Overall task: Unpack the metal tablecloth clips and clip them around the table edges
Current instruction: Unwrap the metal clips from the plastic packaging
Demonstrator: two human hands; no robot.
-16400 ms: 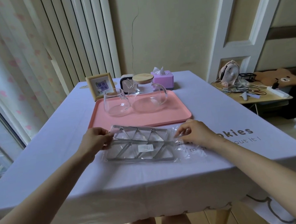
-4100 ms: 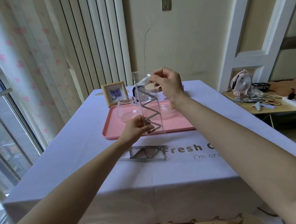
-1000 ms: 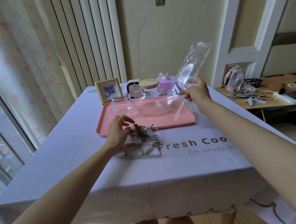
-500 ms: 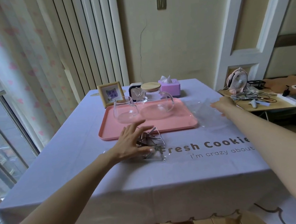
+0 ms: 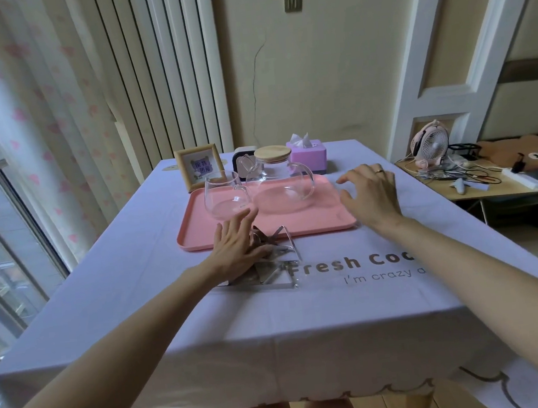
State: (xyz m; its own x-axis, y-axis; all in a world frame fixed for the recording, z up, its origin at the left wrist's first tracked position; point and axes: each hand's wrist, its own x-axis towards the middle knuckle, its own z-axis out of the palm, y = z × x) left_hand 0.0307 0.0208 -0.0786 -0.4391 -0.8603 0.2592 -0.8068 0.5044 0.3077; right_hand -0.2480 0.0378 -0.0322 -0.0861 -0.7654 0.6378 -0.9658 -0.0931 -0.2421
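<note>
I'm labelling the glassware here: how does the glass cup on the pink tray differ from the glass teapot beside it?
The glass cup is open-topped; the glass teapot wears a wooden lid. The cup is narrower; the teapot is wider and rounder. Both are clear, handled and upright on the pink tray.

One tray, one mug, one teapot, seemingly several tangled clips.
</note>
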